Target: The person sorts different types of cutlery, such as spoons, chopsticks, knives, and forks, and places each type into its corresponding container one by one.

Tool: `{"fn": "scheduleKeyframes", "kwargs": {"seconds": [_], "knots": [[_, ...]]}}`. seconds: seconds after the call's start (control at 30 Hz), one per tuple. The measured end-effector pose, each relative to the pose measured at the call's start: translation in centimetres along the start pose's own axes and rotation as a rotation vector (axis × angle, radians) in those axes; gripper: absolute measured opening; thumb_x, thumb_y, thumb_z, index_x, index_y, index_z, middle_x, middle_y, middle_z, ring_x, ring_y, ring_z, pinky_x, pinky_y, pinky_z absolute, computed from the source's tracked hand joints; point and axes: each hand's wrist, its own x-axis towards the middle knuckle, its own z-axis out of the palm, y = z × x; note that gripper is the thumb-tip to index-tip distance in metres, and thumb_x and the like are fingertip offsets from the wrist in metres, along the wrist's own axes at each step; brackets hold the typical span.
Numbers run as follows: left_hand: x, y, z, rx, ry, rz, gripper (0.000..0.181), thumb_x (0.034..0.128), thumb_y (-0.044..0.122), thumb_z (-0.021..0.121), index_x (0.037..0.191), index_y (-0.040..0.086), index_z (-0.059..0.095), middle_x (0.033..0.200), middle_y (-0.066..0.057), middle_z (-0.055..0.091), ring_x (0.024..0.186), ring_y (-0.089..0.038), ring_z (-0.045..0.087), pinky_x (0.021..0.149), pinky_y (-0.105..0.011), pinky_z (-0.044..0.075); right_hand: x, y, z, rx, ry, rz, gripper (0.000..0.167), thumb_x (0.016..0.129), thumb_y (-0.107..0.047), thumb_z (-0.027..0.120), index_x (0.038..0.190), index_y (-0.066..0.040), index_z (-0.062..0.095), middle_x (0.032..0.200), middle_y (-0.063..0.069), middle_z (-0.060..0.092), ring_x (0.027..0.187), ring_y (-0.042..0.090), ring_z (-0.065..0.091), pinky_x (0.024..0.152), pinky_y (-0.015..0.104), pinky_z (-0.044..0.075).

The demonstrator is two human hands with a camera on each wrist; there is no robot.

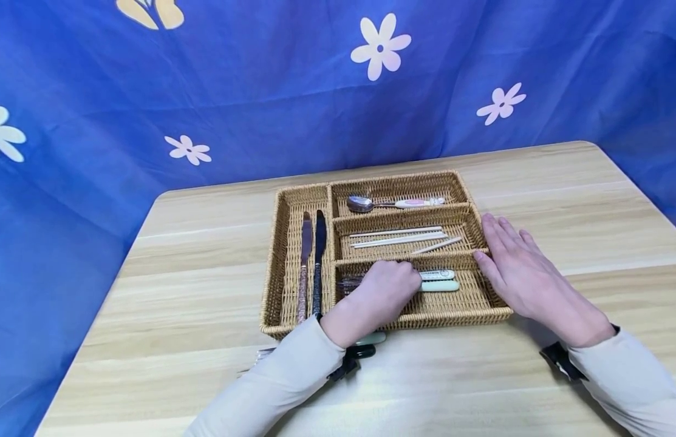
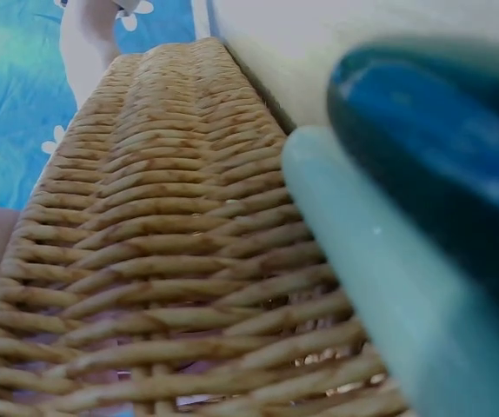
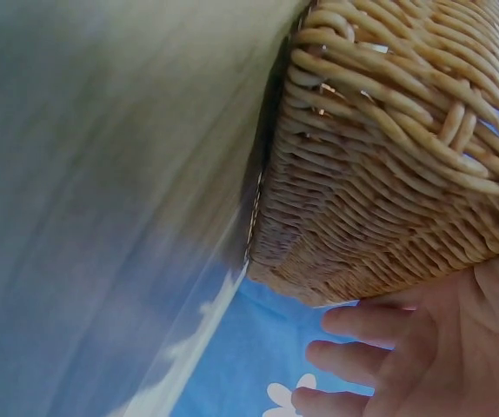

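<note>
A woven cutlery basket point(image 1: 460, 317) with several compartments stands on the table. My left hand point(image 1: 384, 288) reaches into its front right compartment, fingers curled down over the forks point(image 1: 438, 286) with mint-green handles. Tines show left of the hand and handles to its right; the fingertips are hidden. My right hand point(image 1: 520, 273) rests along the basket's right rim, fingers straight and thumb at the edge. In the right wrist view its fingers point(image 3: 362, 360) extend beside the woven wall. Under the left forearm, a mint-green handle point(image 2: 345, 226) and a black handle point(image 2: 423, 139) lie outside the basket.
Two knives point(image 1: 318, 243) lie in the long left compartment. A spoon point(image 1: 414, 203) sits in the back compartment, and several chopsticks point(image 1: 398, 239) in the middle one. Metal tines point(image 1: 263, 354) show on the table near the left sleeve. A blue flowered cloth point(image 1: 261, 91) hangs behind.
</note>
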Motion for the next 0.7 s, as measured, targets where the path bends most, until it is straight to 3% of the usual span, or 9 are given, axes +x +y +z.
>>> {"fn": "scheduleKeyframes", "kwargs": {"seconds": [0.3,0.7], "knots": [[-0.06,-0.12,0.14,-0.053,-0.034,-0.022,0.016,0.0767,-0.003,0.065,0.082,0.012,0.067,0.075,0.001,0.062,0.06,-0.009,0.053,0.049,-0.018,0.047,-0.02,0.0,0.09,0.0,-0.007,0.0,0.064,0.106,-0.034,0.025,0.151,0.007,0.005,0.155,0.03,0.012,0.141,0.049,0.013,0.113,0.063,0.01],[-0.06,-0.02,0.35,-0.046,-0.007,-0.066,0.019,0.0744,-0.004,0.062,0.075,0.014,0.067,0.069,0.002,0.06,0.052,-0.008,0.047,0.043,-0.018,0.044,0.04,0.04,0.12,0.007,-0.021,0.003,0.063,0.106,-0.033,0.024,0.151,0.007,0.003,0.155,0.03,0.01,0.141,0.049,0.011,0.114,0.062,0.008]]}}
